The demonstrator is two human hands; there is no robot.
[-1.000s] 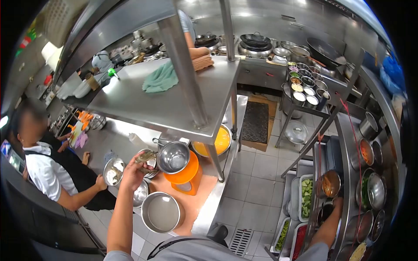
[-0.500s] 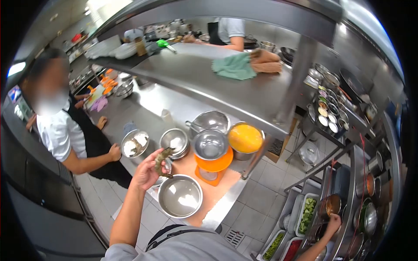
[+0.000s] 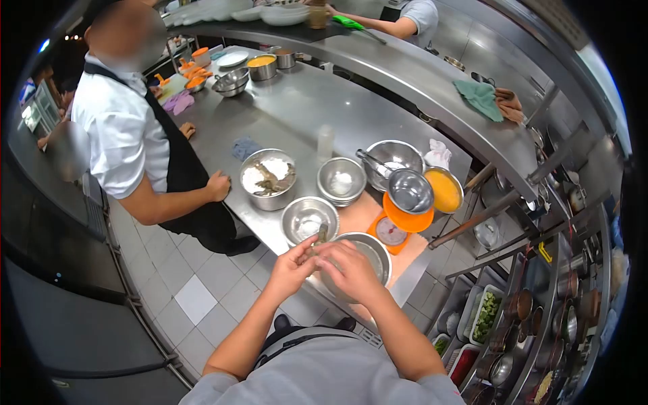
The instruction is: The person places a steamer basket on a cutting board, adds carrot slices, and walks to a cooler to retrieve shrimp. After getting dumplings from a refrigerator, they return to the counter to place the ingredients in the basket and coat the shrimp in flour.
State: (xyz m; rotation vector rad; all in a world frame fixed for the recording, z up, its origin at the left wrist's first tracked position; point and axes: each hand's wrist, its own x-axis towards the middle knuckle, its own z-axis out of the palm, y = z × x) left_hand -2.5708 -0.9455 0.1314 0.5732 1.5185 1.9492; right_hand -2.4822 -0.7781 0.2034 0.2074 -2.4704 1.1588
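Note:
Both hands meet over the near edge of the counter. My left hand (image 3: 294, 267) is closed on a raw shrimp (image 3: 322, 232), part of which sticks up above the fingertips. My right hand (image 3: 352, 268) touches the same shrimp with its fingers pinched in, hiding most of it. Under my right hand stands a large metal bowl of liquid (image 3: 379, 253). Just beyond my fingers sits a smaller metal bowl (image 3: 297, 219). Farther left, a metal bowl (image 3: 253, 196) contains more shrimp (image 3: 275, 182).
Stacked bowls (image 3: 341, 177) and an orange scale (image 3: 395, 236) carrying a metal bowl (image 3: 410, 192) stand beyond. A pot of yellow liquid (image 3: 443, 190) is beside them. A co-worker (image 3: 128, 142) stands at the left. Shelves with pans (image 3: 520, 305) and vegetable trays (image 3: 484, 314) are at the right.
My right hand has come from the shelf at the right to the shrimp in my left hand. My left hand has lowered. The view has turned left and down.

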